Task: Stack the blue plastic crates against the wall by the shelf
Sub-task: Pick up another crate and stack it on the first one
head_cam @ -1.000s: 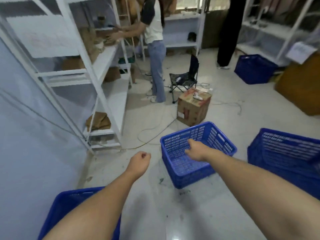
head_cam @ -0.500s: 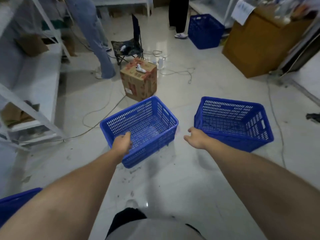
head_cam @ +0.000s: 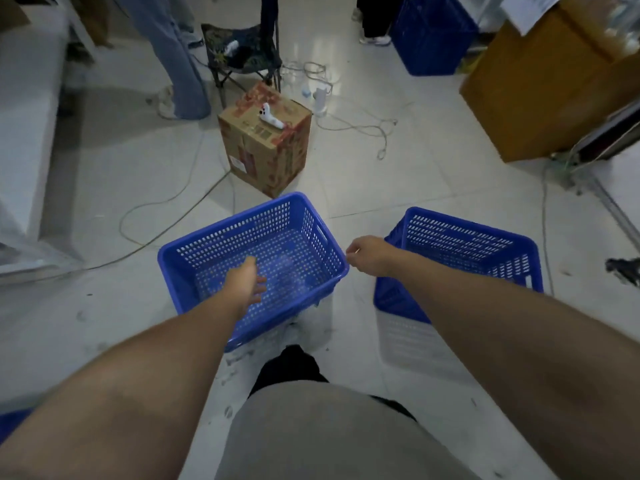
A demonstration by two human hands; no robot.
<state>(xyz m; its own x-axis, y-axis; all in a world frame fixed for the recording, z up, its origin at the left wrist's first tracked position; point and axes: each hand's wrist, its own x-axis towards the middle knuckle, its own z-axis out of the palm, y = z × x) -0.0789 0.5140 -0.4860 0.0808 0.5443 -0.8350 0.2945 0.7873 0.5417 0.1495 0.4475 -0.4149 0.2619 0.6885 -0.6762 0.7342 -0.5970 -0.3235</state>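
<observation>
Below me, two blue crates sit on the pale tiled floor (head_cam: 433,174), side by side with a gap between them. My left hand (head_cam: 247,280) reaches down inside the left crate (head_cam: 194,252), fingers loosely spread and a little blurred, gripping nothing that I can make out. My right hand (head_cam: 369,256) hangs over the gap, just beside the left crate's right rim near its corner; the fingers are curled loosely, and I cannot tell whether they touch the rim. The right crate (head_cam: 460,244) lies partly under my right forearm and stands empty. Beyond the left crate is a cardboard box (head_cam: 265,143) with a small white object on top, and cables trail across the floor around it. Farther back stand a folding chair (head_cam: 242,46), someone's jeans-clad legs (head_cam: 173,53) and a third crate (head_cam: 431,36). A white shelf (head_cam: 24,116) runs along the left edge.
</observation>
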